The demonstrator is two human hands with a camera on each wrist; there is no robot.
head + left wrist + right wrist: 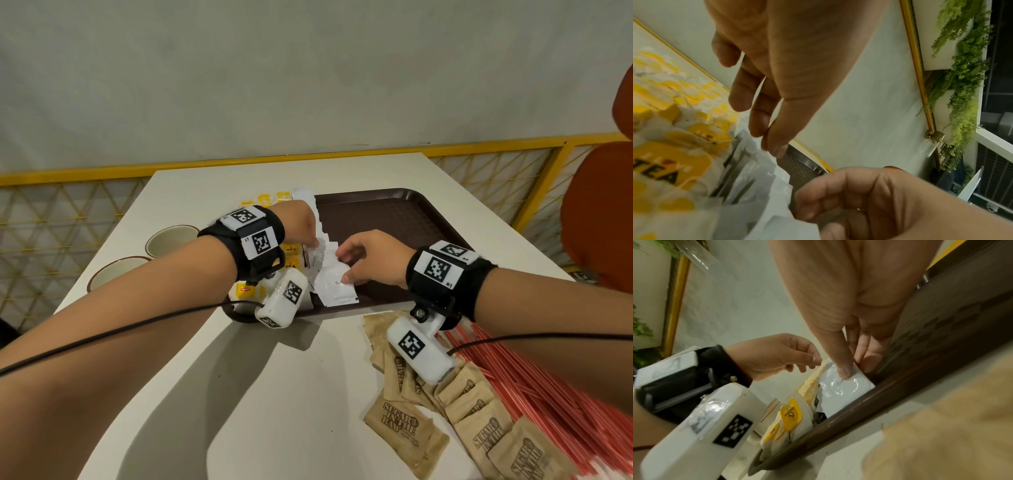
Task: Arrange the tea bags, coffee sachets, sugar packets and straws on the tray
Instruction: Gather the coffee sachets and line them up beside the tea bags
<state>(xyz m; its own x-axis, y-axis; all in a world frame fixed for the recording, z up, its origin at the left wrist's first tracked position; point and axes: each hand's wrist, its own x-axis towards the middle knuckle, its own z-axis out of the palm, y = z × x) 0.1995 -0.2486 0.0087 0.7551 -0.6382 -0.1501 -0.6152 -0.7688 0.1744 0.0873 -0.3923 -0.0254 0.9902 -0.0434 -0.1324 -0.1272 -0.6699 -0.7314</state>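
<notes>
Step in hand: I am laying white coffee sachets [337, 286] in a row on the brown tray [394, 219], just right of the yellow-tagged tea bags [291, 255] that already sit along its left side.
Right hand: my right hand [371, 257] pinches the nearest sachet, thumb on top and fingers curled beneath, as the right wrist view shows; the sachet lies against the tray's near rim.
Left hand: my left hand [301, 222] hovers with fingers hanging downward, its fingertips [777, 149] at the top edges of the overlapped sachets; I cannot tell whether they pinch one or only touch.
How I would do it well: I'd steady the row with the left fingertips while the right slides its sachet flat, overlapping the neighbour evenly and square to the rim.
Risk: I judge the glossy sachets slippery; a hasty push could fan the row or nudge the tea bags.
Still waiting: brown sugar packets [404, 423] and red straws [534, 394] lie on the table [205, 342], off the tray, near its front edge.
</notes>
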